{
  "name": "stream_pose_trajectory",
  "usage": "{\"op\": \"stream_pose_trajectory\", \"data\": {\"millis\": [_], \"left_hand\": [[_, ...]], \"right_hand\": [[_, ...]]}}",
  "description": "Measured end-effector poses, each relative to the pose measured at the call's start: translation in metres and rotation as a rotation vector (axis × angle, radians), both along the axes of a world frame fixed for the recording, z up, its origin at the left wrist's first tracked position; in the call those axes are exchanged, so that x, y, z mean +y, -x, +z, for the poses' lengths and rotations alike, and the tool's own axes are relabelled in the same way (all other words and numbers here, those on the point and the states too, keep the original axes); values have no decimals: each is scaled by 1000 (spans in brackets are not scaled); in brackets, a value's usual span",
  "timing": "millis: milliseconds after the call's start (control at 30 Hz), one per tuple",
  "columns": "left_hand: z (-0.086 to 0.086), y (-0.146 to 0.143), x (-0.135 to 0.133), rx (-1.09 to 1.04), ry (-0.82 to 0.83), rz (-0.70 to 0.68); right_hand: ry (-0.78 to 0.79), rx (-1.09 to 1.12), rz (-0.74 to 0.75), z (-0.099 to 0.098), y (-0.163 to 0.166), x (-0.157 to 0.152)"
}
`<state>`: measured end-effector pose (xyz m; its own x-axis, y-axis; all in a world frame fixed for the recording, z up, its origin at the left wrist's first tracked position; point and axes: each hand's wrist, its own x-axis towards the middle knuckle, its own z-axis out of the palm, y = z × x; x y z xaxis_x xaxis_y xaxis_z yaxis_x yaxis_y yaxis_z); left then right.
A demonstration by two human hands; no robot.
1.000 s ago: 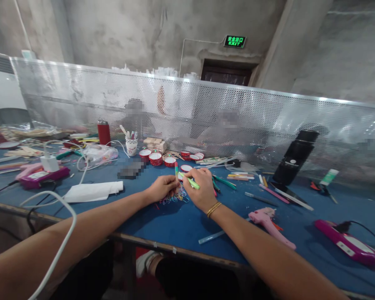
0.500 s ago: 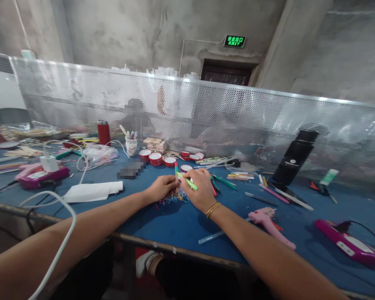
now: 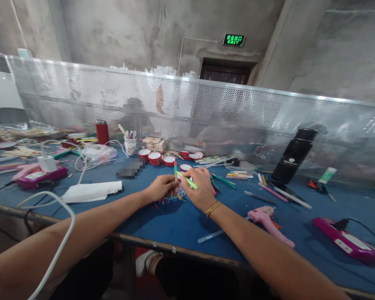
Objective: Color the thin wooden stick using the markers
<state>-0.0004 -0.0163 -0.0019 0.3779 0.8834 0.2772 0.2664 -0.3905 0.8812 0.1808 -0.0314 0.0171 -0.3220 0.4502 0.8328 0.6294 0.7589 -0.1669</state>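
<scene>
In the head view, a slim stick (image 3: 175, 167) banded in red and green is held upright by the pinched fingers of the left hand (image 3: 160, 188), over the middle of the blue worktop (image 3: 171, 227). A light-green marker (image 3: 191, 183) is gripped in the right hand's (image 3: 201, 187) curled fingers, its tip directed at the stick; whether contact is made cannot be told. Coloured strands (image 3: 175, 198) are scattered below. Nearer the worktop's front edge, a pink glue gun (image 3: 270, 224) is seen to the right.
</scene>
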Motion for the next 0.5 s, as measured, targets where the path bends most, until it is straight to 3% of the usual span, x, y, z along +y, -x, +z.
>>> {"op": "stream_pose_trajectory", "data": {"millis": [500], "left_hand": [[0, 0, 0, 1, -6, 9]], "right_hand": [[9, 2, -26, 0, 1, 0]]}}
